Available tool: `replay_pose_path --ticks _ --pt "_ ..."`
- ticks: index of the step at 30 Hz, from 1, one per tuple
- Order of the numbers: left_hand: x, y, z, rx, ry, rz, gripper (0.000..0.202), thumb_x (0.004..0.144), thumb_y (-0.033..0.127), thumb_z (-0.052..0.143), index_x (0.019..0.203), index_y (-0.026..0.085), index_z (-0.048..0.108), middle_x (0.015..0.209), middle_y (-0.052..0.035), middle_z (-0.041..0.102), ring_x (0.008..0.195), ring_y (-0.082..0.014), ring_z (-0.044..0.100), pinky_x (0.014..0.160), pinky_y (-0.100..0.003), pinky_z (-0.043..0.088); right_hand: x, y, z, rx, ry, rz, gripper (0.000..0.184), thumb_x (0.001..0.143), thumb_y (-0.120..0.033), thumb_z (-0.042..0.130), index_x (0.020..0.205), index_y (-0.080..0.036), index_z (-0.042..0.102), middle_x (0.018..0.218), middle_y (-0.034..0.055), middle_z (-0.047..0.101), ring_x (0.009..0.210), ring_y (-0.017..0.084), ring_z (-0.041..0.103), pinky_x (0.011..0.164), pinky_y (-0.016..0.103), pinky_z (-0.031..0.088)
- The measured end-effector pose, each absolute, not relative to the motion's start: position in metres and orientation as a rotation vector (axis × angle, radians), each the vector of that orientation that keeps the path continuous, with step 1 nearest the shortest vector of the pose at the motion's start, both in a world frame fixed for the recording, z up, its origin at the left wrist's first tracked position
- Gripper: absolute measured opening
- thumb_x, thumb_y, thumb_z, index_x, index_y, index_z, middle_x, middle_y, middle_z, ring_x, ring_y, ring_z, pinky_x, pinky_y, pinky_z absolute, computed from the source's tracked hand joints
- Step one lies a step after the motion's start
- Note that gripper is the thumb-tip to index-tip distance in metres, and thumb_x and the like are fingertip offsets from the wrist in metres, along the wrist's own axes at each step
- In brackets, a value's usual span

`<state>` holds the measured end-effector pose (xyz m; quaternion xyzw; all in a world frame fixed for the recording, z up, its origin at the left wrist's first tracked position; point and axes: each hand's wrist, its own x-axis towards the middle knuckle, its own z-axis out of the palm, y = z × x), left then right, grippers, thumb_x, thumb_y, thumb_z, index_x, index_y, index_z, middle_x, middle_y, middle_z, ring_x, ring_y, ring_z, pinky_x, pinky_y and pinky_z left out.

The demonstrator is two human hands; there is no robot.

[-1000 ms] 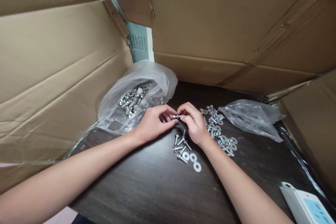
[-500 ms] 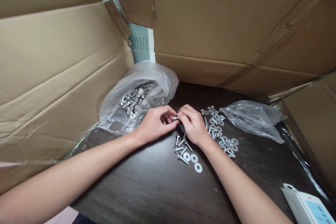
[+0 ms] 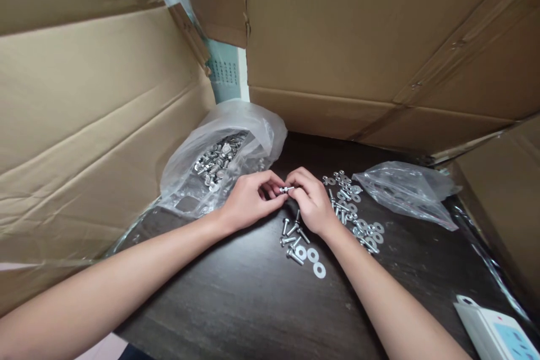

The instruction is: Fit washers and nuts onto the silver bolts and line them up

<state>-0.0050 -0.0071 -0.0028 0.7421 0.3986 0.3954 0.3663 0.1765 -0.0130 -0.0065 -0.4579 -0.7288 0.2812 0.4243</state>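
Between my two hands lies a small silver bolt (image 3: 287, 189), level, with what looks like a nut on it. My left hand (image 3: 253, 197) pinches its left end between thumb and fingers. At the other end, the thumb and forefinger of my right hand (image 3: 310, 199) close around the shank; the curled fingers hide part of it. Just below the right hand are several loose bolts (image 3: 294, 256) and a few flat washers (image 3: 319, 270) on the dark table (image 3: 219, 298).
A clear plastic bag (image 3: 257, 118) full of bolts leans at the left back. Right of my hands spreads a pile of bolts, nuts and washers (image 3: 352, 208), beside a flattened plastic bag (image 3: 405, 191). Cardboard walls (image 3: 329, 34) surround the table. A white power strip (image 3: 485, 320) sits bottom right.
More of the bolt's shank shows between my fingertips now, as my right thumb and fingers have shifted slightly. Both arms stay nearly in place.
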Motion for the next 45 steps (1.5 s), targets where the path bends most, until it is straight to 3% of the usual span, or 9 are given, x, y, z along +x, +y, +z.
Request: replay_pose_path --ticks 4,12,17,22,27,31,37,42,45 --pt "-0.0048 -0.0059 -0.0032 1.916 1.029 1.023 0.011 0.082 0.020 0.076 0.092 0.018 0.072 0.077 0.0000 0.073 0.069 -0.0130 0.068 0.063 -0.023 0.056 0.1775 -0.0147 -0.0058 -1.091 -1.774 0.680 0.010 0.078 -0.017 0.050 0.078 -0.022 0.058 0.087 0.0046 0.059 0.078 0.021 0.055 0.068 0.034 0.044" --pt "-0.0048 -0.0054 -0.0029 1.877 1.064 1.020 0.012 0.082 0.019 0.077 0.092 0.017 0.072 0.077 -0.0004 0.074 0.069 -0.0133 0.069 0.065 -0.023 0.057 0.1736 -0.0179 -0.0062 -1.093 -1.745 0.515 0.020 0.075 -0.009 0.051 0.084 -0.022 0.064 0.090 0.0043 0.060 0.070 0.018 0.055 0.061 0.032 0.044" --pt "-0.0047 -0.0044 -0.0044 1.827 1.100 1.010 0.013 0.082 0.022 0.077 0.093 0.016 0.072 0.078 -0.0017 0.075 0.069 -0.0139 0.070 0.064 -0.024 0.058 0.1713 -0.0194 -0.0075 -1.065 -1.734 0.378 0.021 0.080 -0.007 0.052 0.071 -0.021 0.065 0.087 0.0043 0.060 0.070 0.017 0.056 0.060 0.032 0.045" --pt "-0.0043 -0.0047 -0.0045 1.804 1.112 1.004 0.012 0.082 0.021 0.077 0.092 0.016 0.071 0.077 -0.0011 0.075 0.069 -0.0135 0.070 0.064 -0.023 0.058 0.1713 -0.0186 -0.0096 -1.074 -1.748 0.344 0.029 0.081 -0.004 0.050 0.081 -0.022 0.073 0.092 0.0043 0.062 0.065 0.015 0.056 0.059 0.031 0.047" --pt "-0.0042 -0.0055 -0.0043 1.791 1.118 1.005 0.014 0.081 0.023 0.078 0.092 0.016 0.072 0.078 -0.0011 0.074 0.068 -0.0131 0.069 0.064 -0.023 0.057 0.1722 -0.0179 -0.0104 -1.029 -1.701 0.264 0.027 0.081 -0.005 0.052 0.067 -0.021 0.069 0.085 0.0037 0.062 0.070 0.016 0.060 0.059 0.030 0.047" --pt "-0.0040 -0.0051 -0.0043 1.801 1.095 1.010 0.013 0.082 0.022 0.077 0.091 0.016 0.071 0.076 -0.0006 0.074 0.069 -0.0127 0.069 0.063 -0.022 0.056 0.1723 -0.0180 -0.0098 -1.064 -1.708 0.323 0.029 0.078 -0.004 0.051 0.083 -0.021 0.075 0.088 0.0029 0.063 0.059 0.012 0.052 0.053 0.029 0.043" --pt "-0.0039 -0.0054 -0.0039 1.803 1.099 1.002 0.014 0.082 0.023 0.077 0.092 0.016 0.071 0.076 -0.0009 0.074 0.068 -0.0128 0.069 0.062 -0.022 0.056 0.1716 -0.0183 -0.0087 -1.059 -1.686 0.304 0.026 0.081 -0.005 0.051 0.071 -0.020 0.069 0.081 0.0029 0.063 0.067 0.015 0.057 0.056 0.030 0.045" --pt "-0.0045 -0.0055 -0.0039 1.819 1.101 1.004 0.013 0.082 0.023 0.076 0.092 0.016 0.071 0.076 -0.0010 0.074 0.068 -0.0130 0.069 0.064 -0.023 0.057 0.1715 -0.0178 -0.0086 -1.065 -1.710 0.325 0.029 0.079 -0.004 0.050 0.082 -0.020 0.074 0.087 0.0033 0.063 0.062 0.013 0.055 0.055 0.029 0.045" --pt "-0.0042 -0.0053 -0.0037 1.819 1.103 1.003 0.011 0.082 0.022 0.075 0.091 0.016 0.071 0.076 -0.0011 0.074 0.068 -0.0130 0.069 0.063 -0.023 0.057 0.1715 -0.0184 -0.0079 -1.046 -1.708 0.313 0.028 0.082 -0.005 0.051 0.074 -0.020 0.073 0.085 0.0040 0.064 0.071 0.016 0.061 0.059 0.030 0.047"
